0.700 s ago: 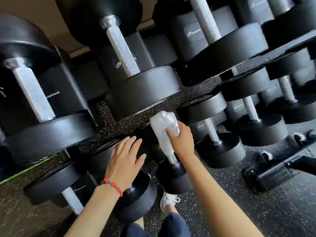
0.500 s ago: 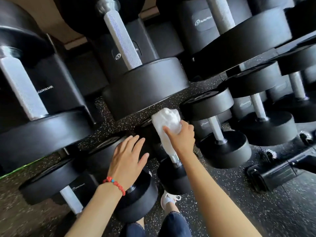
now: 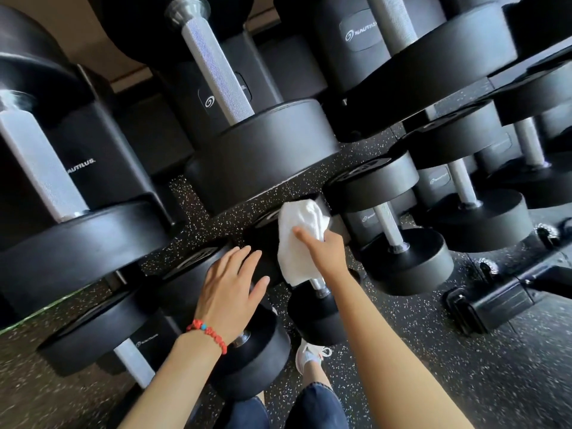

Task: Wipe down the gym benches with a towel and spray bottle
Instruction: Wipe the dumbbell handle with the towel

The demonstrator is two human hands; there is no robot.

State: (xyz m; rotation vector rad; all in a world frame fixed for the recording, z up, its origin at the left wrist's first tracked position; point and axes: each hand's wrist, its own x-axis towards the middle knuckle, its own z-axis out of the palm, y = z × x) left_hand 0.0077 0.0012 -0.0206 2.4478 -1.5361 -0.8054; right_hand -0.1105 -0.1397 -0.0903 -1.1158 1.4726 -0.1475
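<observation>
The right hand [image 3: 328, 252] grips a white towel [image 3: 298, 239] wrapped round a dumbbell handle [image 3: 318, 284]. The left hand [image 3: 230, 289] rests open-fingered on a neighbouring dumbbell [image 3: 257, 351].

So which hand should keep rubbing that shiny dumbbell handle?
Probably the right hand: its fingers already hold the white towel wrapped around the dumbbell handle. The left hand lies flat on the neighbouring dumbbell, holding nothing.

The crumpled white cloth towel [image 3: 298, 243] wraps a black round-headed dumbbell's handle [image 3: 318, 311] — left of it, another black rubber dumbbell [image 3: 250, 363]; larger ones racked above.
</observation>
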